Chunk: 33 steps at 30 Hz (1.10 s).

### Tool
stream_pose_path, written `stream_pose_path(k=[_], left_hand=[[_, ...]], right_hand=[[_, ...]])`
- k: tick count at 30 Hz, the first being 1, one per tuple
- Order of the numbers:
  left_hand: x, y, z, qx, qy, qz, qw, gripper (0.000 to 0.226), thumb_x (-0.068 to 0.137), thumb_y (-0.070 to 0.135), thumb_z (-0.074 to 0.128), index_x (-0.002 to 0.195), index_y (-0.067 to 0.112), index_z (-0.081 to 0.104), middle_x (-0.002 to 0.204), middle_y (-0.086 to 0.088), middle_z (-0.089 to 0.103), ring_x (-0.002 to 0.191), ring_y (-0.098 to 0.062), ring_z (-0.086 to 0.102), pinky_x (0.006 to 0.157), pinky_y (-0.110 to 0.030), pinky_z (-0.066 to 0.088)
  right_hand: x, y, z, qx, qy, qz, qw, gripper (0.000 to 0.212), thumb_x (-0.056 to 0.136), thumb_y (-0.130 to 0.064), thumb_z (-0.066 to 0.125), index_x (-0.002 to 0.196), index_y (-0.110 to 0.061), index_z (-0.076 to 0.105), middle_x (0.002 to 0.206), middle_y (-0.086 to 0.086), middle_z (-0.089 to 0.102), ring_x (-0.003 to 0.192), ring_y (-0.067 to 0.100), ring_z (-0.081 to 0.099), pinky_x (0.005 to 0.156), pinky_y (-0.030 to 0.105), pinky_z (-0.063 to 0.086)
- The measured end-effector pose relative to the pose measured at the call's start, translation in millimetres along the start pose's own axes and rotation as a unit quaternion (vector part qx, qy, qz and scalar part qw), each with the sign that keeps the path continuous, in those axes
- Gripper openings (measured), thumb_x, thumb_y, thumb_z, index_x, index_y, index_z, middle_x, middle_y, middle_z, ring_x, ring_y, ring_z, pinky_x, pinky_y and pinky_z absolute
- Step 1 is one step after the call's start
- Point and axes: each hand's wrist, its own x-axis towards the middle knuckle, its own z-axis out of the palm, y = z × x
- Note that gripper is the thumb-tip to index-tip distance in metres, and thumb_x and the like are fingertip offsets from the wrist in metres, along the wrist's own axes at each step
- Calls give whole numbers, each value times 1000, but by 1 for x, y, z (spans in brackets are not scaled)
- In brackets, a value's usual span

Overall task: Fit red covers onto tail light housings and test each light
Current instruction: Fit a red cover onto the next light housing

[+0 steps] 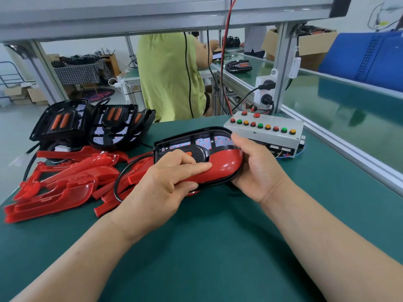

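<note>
Tail light housing (197,151) holding red cover (225,163), gripped by left hand (161,188) and right hand (255,168) fingers (236,141)

On the table (218,236) a housing (196,140) sits at the centre, held by both hands: the left hand (161,184) at its near side, the right hand (255,168) round its right end. A cover (224,164) lies on its near half, under the left fingers. To the left is a pile of covers (61,184), with more housings (87,123) behind the pile. Behind and to the right of the held housing stands a box (263,131), with sockets (265,90) on a post behind it. A person (168,77) stands beyond the table's far edge.
</note>
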Motion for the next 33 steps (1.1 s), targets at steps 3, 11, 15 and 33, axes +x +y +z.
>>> stream_pose_path(k=[3,11,15,33], left_hand=[[-2,1,-4,2,6,8,1000,48,85,-9,68,126,16,67,104,2,57,106,-14,56,93,-15,40],[-3,0,-6,33,6,21,999,51,84,-12,68,126,15,67,102,-3,57,101,-18,56,88,-16,44],[-1,-2,-6,51,0,31,998,50,83,-12,68,126,14,67,104,-4,57,103,-22,57,92,-28,46],[-1,-8,4,10,6,15,1000,51,84,-12,68,127,16,66,102,-2,57,101,-17,55,88,-12,41]], right_hand=[[3,-2,-5,22,25,9,999,40,104,-29,41,117,-3,68,119,19,70,102,30,70,86,41,59],[2,-2,-3,32,14,1,999,39,103,-27,40,107,-5,72,113,18,72,95,29,72,77,38,61],[1,-1,-2,19,20,-6,1000,39,104,-27,39,117,-4,67,119,19,70,101,30,70,85,41,59],[-3,-1,1,-9,-41,-24,999,44,85,-24,70,124,-4,63,118,19,69,101,30,68,97,47,51]])
